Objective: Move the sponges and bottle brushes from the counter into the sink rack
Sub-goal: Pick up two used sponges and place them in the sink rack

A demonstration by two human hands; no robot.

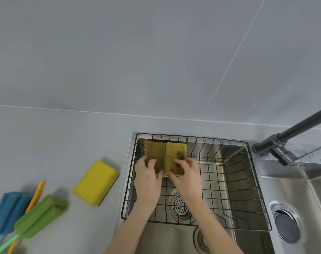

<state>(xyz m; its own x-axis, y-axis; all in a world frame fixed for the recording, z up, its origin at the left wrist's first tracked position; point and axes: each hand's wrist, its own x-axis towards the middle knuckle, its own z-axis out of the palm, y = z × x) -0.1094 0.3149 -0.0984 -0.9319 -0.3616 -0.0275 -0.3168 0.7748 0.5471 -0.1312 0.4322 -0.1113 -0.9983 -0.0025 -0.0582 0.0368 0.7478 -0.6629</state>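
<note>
Two stained yellow-green sponges stand side by side against the back left corner of the black wire sink rack (255, 182). My left hand (147, 180) rests with its fingers on the left sponge (154, 151). My right hand (185, 178) has its fingers on the right sponge (176, 153). A clean yellow sponge (96, 182) with a dark scouring underside lies on the counter left of the sink. At the far left lie a blue bottle brush (7, 211), a green bottle brush (40, 215) and a brush with an orange handle (36, 196).
The rack sits in the steel sink (174, 241) over the drain strainer (180, 206). A dark faucet (291, 132) rises at the right, beside a second basin with a drain (286, 224). Grey counter (55, 143) stretches left, with a grey tiled wall behind.
</note>
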